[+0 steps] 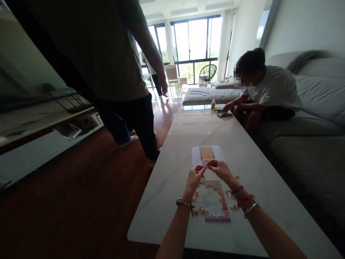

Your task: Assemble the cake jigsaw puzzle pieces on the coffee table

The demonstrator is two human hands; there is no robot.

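Observation:
My left hand [194, 176] and my right hand [219, 168] meet above the white table [256, 169], fingertips pinched together on a small jigsaw piece [205, 167]. Below them lies a partly filled jigsaw frame [212, 199] with a pink and purple border and a bare middle. Loose jigsaw pieces [201, 209] lie scattered around the frame on both sides. Just beyond my hands sits a picture card [207, 154] showing a yellow figure. Both wrists wear bracelets.
A person in a dark shirt [113, 54] stands on the wooden floor left of the table. Another person in a white shirt [272, 91] sits on the grey sofa [318, 118], reaching to a phone [224, 114] beside a small bottle [213, 104] at the table's far end.

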